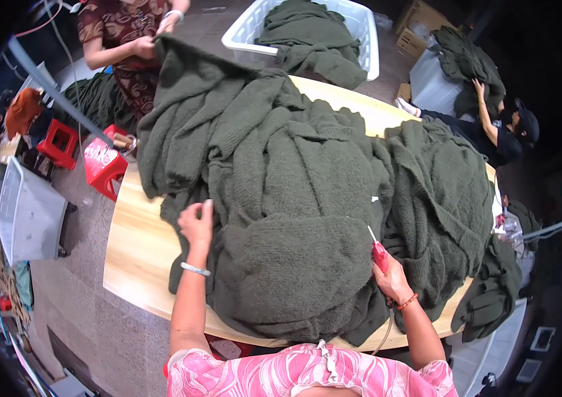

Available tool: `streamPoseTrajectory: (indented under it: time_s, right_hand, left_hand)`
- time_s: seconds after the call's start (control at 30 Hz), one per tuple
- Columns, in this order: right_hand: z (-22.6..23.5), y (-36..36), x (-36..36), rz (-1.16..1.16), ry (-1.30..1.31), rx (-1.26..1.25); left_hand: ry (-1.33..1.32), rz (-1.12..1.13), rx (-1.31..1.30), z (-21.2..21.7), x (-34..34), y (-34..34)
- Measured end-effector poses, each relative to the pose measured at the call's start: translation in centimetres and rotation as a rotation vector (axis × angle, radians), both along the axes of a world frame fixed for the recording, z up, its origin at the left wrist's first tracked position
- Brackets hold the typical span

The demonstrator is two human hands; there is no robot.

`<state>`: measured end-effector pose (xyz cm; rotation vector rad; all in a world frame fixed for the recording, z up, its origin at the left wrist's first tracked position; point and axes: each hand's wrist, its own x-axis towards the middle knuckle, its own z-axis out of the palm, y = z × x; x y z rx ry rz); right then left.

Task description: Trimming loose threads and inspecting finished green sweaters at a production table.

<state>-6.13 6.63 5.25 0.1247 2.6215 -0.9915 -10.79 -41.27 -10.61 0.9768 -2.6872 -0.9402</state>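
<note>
A big heap of dark green knitted garments (pixel 307 178) covers most of the wooden table in front of me. In my right hand (pixel 393 281) is a red-handled tool (pixel 379 257) with a thin pale tip, pointing up and left over the knit. A cord (pixel 385 334) runs down from beneath that hand. My left hand (pixel 196 225) hovers at the pile's left side, its fingers loosely bent and thumb apart, with nothing visible in it. A small white tag (pixel 375 198) shows on the knit above the tool's tip.
Across the table (pixel 138 251), a co-worker (pixel 129 46) lifts a green garment. A white basket (pixel 238 43) of garments stands beyond. At far right, another person (pixel 492 126) handles more garments. Red stools (pixel 61 144) and a white wheeled bin (pixel 29 212) stand left.
</note>
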Motion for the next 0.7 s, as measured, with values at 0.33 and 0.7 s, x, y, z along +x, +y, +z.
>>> streamPoseTrajectory:
  time_s: [0.33, 0.7]
  right_hand:
    - [-3.0, 1.1, 0.3, 0.037, 0.137, 0.013]
    - [-1.3, 4.4, 2.8, -0.066, 0.053, -0.173]
  left_hand:
    - [-0.016, -0.365, 0.608, -7.0, -3.4, 6.1]
    - [0.435, -0.472, 0.415, 8.1, 5.8, 7.0]
